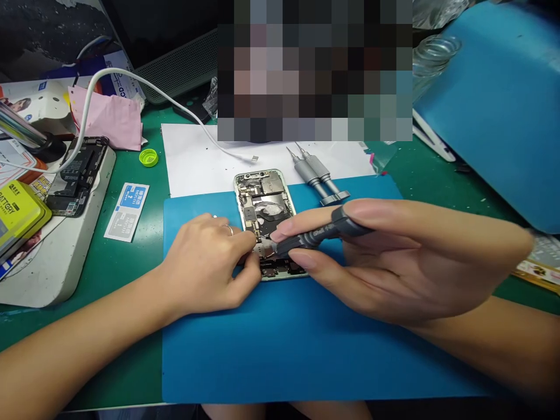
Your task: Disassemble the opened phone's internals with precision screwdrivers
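An opened phone [272, 207] lies on the blue mat [280, 350], its inner parts exposed. My right hand [394, 256] grips a dark screwdriver [319, 234] between thumb and fingers, and the tool slants down to the left over the phone's lower part. At the phone's left edge rests my left hand [214, 262], its fingers curled and its thumb and index fingertip close together. Whatever those fingertips may hold is too small to make out. The screwdriver's tip is close to the left fingertips.
Two grey screwdrivers [317, 175] lie behind the phone near a white cable [175, 96] and white paper [196, 163]. At left are a green cap [149, 157], a small card [126, 212], another phone part [79, 178] and a yellow box [20, 216].
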`<state>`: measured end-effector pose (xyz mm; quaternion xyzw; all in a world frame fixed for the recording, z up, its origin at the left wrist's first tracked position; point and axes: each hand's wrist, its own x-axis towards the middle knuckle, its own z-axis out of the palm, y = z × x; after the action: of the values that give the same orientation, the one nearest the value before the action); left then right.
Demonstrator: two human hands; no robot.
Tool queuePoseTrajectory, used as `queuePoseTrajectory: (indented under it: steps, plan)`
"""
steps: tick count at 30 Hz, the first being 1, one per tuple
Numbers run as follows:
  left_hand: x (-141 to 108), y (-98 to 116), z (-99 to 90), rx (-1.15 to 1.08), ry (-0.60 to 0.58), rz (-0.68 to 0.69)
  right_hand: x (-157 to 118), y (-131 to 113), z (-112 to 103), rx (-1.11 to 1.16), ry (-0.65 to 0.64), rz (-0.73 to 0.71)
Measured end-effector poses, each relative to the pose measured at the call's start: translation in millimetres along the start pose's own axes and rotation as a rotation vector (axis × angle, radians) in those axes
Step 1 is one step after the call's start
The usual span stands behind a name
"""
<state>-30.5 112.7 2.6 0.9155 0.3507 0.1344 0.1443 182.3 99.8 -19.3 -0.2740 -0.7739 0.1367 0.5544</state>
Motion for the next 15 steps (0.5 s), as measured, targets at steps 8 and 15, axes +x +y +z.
queuePoseTrajectory:
  steps: [8,15]
  plan:
    - [1.6,1.8,-0.4,0.012,-0.014,0.001,6.3,-5.0,1.2,-0.066,-0.020,-0.041]
    - [1.9,2.1,0.1,0.014,-0.013,0.001,0.8,-3.2,-0.4,-0.048,-0.056,0.028]
